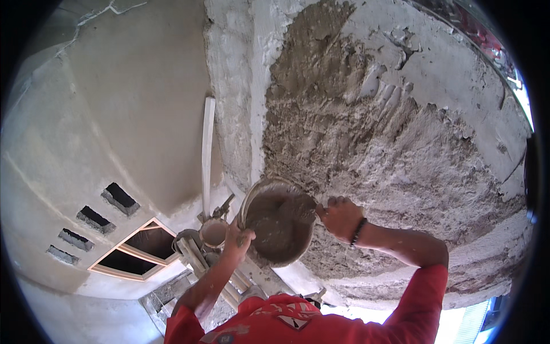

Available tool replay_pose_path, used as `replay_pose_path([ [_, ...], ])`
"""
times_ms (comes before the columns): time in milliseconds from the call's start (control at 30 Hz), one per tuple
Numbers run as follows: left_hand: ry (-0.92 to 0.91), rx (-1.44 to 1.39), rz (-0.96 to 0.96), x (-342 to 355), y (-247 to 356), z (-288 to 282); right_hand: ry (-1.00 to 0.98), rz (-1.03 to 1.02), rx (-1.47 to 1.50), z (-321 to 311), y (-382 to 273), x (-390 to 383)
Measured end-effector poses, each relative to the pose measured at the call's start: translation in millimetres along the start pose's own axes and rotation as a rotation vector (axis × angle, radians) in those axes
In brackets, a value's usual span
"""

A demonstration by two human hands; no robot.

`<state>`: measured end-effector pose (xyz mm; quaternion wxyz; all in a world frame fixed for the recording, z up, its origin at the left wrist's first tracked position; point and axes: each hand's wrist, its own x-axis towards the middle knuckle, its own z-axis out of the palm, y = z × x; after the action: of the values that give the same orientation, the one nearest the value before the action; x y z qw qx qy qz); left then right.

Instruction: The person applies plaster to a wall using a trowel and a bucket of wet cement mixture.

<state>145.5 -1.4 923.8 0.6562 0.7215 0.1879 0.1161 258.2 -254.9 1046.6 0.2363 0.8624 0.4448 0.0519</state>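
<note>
A round bucket (255, 198) of wet grey-brown mortar (276, 223) is tipped so that I look into its mouth. My left hand (237, 241) is closed on the bucket's left rim, with the thumb showing at the edge. At the opposite side of the rim, my right hand (342, 219) is curled into a fist, a dark band around its wrist. What its fingers hold is hidden; it may be a tool's handle reaching into the mortar. Behind both hands rises a wall (355, 132) with rough, damp mortar patches.
A long pale batten (207, 155) leans at the left wall. Beyond my left hand are a smaller bucket (213, 232) and loose timber pieces (195, 258). A wooden window frame (123, 250) and several rectangular wall openings (96, 219) lie farther left.
</note>
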Motion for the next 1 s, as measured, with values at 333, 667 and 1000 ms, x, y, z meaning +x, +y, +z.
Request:
replay_pose_path([
  [333, -0.042, 0.037, 0.124, 9, 30, 12, -0.228, -0.112, 0.471, 72, -36, 22],
  [667, -0.041, -0.035, 0.090, 18, -31, -30, -0.042, -0.029, 0.986, 68, -35, 19],
  [1000, 0.084, -0.107, -0.181, 7, 28, -45, -0.040, 0.019, 0.887, -38, 18, 32],
])
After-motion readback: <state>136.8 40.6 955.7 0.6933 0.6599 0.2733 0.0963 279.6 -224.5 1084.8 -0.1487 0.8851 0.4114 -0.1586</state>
